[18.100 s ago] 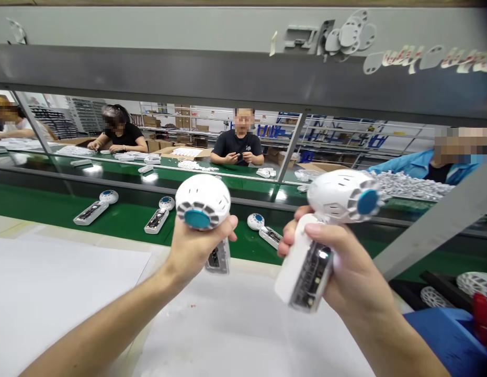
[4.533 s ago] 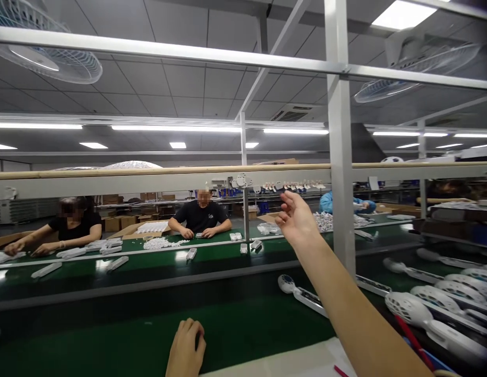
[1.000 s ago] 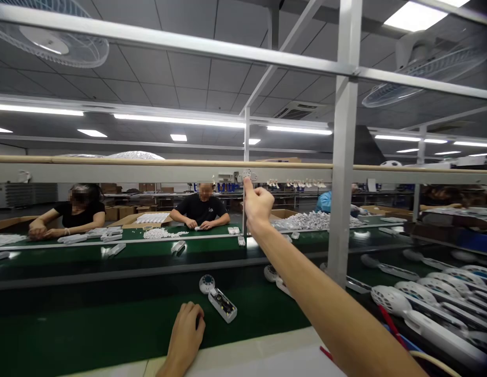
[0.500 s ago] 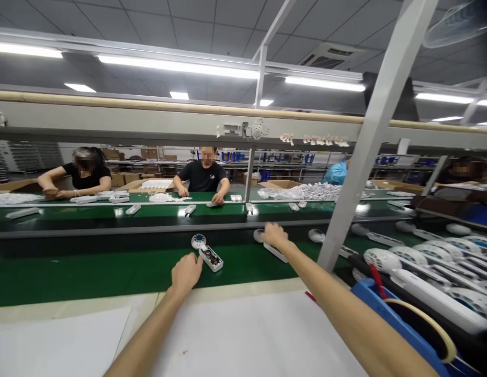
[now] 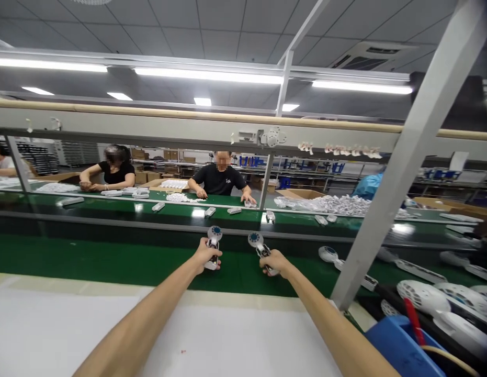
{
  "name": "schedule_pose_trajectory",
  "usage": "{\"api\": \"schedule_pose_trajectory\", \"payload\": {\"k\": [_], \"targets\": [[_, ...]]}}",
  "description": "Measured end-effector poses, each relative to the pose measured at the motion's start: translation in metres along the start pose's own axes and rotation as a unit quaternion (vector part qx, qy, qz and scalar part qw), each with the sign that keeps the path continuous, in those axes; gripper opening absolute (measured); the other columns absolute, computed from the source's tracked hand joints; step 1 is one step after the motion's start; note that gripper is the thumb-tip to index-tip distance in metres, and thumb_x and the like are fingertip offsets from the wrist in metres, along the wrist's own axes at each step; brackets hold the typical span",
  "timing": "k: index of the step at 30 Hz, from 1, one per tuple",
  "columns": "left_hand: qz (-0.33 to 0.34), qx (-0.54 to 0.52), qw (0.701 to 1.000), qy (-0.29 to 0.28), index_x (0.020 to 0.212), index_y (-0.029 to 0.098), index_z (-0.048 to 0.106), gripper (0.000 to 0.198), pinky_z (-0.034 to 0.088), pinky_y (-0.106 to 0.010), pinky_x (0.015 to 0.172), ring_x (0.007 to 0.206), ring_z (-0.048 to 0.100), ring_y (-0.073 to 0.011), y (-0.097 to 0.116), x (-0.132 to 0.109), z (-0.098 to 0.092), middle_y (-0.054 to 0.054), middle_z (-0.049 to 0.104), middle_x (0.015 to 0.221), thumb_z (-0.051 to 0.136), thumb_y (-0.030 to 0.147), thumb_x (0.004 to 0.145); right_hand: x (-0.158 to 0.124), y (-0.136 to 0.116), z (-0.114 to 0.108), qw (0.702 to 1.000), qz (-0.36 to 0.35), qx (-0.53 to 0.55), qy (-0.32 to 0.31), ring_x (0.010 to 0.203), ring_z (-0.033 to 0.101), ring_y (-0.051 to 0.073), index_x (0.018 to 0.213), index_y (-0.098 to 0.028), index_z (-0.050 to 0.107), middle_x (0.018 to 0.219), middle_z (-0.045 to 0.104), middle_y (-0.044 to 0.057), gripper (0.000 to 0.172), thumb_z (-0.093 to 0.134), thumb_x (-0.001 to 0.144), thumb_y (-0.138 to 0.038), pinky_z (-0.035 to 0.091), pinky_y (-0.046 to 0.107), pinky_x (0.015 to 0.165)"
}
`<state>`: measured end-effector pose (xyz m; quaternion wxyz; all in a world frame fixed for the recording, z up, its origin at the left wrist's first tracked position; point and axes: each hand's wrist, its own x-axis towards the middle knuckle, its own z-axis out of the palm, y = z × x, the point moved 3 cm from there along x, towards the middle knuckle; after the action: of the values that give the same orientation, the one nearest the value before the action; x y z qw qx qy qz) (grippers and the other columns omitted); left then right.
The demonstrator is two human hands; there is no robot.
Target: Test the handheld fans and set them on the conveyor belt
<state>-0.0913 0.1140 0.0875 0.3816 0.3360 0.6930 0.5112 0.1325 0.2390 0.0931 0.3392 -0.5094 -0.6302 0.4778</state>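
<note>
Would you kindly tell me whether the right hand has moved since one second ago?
Yes, downward: the right hand, then raised to the grey beam, now appears well below it, grasping a white device.

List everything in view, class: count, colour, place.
Held devices: two, white and blue, in hand
Other devices: several, white, right
Sheets: at least two, white, foreground
Near belt: one, green, beyond sheets
Bin: one, blue, lower right
Stick: one, red, at bin
Loose parts: many, white, far side
Large post: one, grey, right
Co-workers: at least four, black, white or blue clothes, opposite
Ceiling lights: several, white, overhead
Left hand: one, bare, around device
Right hand: one, bare, around device
</note>
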Motion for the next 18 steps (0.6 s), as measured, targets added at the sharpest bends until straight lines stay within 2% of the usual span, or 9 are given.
{"api": "schedule_pose_trajectory", "payload": {"k": [3, 6, 8, 9, 13, 18], "targets": [[0.086, -0.117, 0.989, -0.034, 0.141, 0.029, 0.022, 0.06, 0.058, -0.031, 0.065, 0.07, 0.064, -0.0107, 0.028, -0.027, -0.005, -0.004, 0.062, 0.106, 0.056, 0.025, 0.093, -0.02, -0.028, 0.011, 0.991, -0.034, 0.111, -0.071, 0.049, 0.06, 0.015, 0.077, -0.016, 0.058, 0.066, 0.065, 0.003, 0.012, 0.068, 0.072, -0.022, 0.049, 0.027, 0.045], [0.157, -0.198, 0.964, -0.078, 0.136, 0.032, 0.03, 0.051, 0.06, -0.033, 0.073, 0.079, 0.067, -0.0116, 0.059, -0.062, -0.01, -0.004, 0.06, 0.117, 0.046, 0.018, 0.09, -0.046, -0.062, 0.008, 0.971, -0.075, 0.201, -0.107, 0.059, 0.067, 0.015, 0.097, -0.017, 0.058, 0.086, 0.07, 0.006, 0.02, 0.052, 0.08, -0.024, 0.056, 0.028, 0.054], [0.206, -0.261, 0.936, -0.116, 0.134, 0.026, 0.035, 0.057, 0.061, -0.036, 0.071, 0.081, 0.069, -0.0161, 0.076, -0.087, -0.014, -0.006, 0.06, 0.116, 0.053, 0.013, 0.082, -0.067, -0.08, 0.005, 0.954, -0.1, 0.247, -0.136, 0.068, 0.071, 0.018, 0.106, -0.018, 0.056, 0.094, 0.071, 0.007, 0.03, 0.052, 0.077, -0.019, 0.059, 0.03, 0.06], [0.221, -0.273, 0.929, -0.116, 0.134, 0.026, 0.034, 0.061, 0.061, -0.036, 0.07, 0.081, 0.07, -0.0177, 0.082, -0.098, -0.016, -0.007, 0.059, 0.117, 0.057, 0.012, 0.079, -0.077, -0.088, 0.004, 0.948, -0.109, 0.262, -0.146, 0.071, 0.072, 0.02, 0.11, -0.018, 0.055, 0.097, 0.071, 0.007, 0.034, 0.054, 0.076, -0.017, 0.06, 0.032, 0.063], [0.271, -0.249, 0.919, -0.143, 0.137, 0.027, 0.028, 0.068, 0.061, -0.037, 0.069, 0.079, 0.072, -0.0202, 0.091, -0.13, -0.021, -0.008, 0.059, 0.119, 0.067, 0.018, 0.081, -0.113, -0.103, 0.001, 0.932, -0.168, 0.277, -0.162, 0.08, 0.074, 0.022, 0.124, -0.024, 0.046, 0.101, 0.07, 0.003, 0.048, 0.064, 0.079, -0.021, 0.062, 0.038, 0.073], [0.312, -0.22, 0.904, -0.193, 0.137, 0.029, 0.025, 0.065, 0.061, -0.034, 0.068, 0.08, 0.073, -0.0211, 0.089, -0.145, -0.021, -0.01, 0.061, 0.121, 0.065, 0.021, 0.087, -0.135, -0.107, -0.004, 0.915, -0.242, 0.251, -0.205, 0.09, 0.073, 0.022, 0.131, -0.031, 0.042, 0.108, 0.068, 0.003, 0.052, 0.066, 0.085, -0.024, 0.061, 0.042, 0.08]]}}
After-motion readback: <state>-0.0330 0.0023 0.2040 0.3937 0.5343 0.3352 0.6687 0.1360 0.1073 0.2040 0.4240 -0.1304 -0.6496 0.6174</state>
